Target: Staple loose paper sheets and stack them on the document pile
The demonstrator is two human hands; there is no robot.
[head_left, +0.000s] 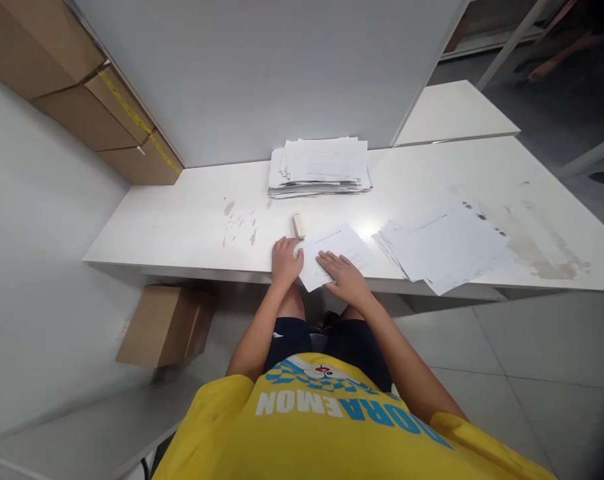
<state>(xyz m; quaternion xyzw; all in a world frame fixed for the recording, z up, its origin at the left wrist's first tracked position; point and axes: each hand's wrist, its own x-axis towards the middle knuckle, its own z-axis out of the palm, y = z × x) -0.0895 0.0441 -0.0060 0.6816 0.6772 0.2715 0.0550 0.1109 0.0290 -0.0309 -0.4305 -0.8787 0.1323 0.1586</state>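
Observation:
A small set of white printed sheets [338, 252] lies at the near edge of the white table [182, 227]. My left hand [285, 260] is curled at the sheets' left corner, fingers closed on the paper's edge. My right hand [346, 277] lies flat on the sheets, fingers stretched out and pressing them down. A small cream stapler [299, 225] sits just beyond my left hand, apart from it.
A thick stack of papers [319, 167] rests at the back by the white partition. A fanned pile of sheets [445, 248] lies to the right, near brown stains [537, 250]. Cardboard boxes [82, 87] line the left wall; another box [165, 325] stands under the table.

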